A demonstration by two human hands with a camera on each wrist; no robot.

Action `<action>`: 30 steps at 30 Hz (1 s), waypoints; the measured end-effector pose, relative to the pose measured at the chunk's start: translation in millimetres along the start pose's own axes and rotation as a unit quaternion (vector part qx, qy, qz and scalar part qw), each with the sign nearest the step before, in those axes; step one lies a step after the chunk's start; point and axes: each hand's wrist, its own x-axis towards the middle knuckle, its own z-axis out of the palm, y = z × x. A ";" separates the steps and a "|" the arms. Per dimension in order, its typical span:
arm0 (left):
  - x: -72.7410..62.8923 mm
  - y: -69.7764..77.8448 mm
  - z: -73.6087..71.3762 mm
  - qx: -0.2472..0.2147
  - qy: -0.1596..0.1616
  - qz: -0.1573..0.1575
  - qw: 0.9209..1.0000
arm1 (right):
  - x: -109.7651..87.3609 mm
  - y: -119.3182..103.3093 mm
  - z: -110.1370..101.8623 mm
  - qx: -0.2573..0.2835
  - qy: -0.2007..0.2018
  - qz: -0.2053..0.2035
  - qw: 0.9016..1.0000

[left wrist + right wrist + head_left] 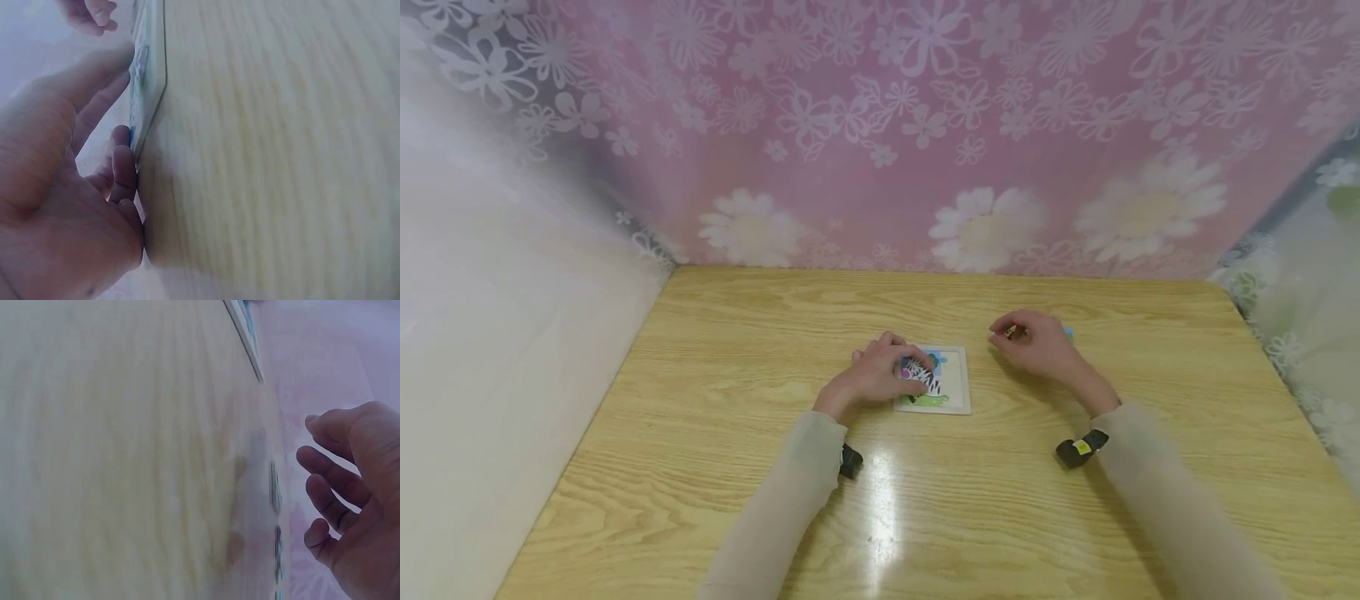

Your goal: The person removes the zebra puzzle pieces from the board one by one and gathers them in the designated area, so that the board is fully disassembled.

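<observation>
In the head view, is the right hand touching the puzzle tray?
No, the right hand is apart from the puzzle tray, with bare tabletop showing between them.

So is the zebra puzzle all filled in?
No, partly filled: the tray holds a zebra picture, but its right side is bare.

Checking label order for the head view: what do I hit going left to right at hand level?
Left curtain → left hand → puzzle board → right hand → right curtain.
</observation>
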 end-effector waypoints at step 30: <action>5.6 8.4 0.4 -0.015 0.068 -0.077 0.995 | 6.2 -42.6 51.4 -0.026 -0.052 -0.047 0.997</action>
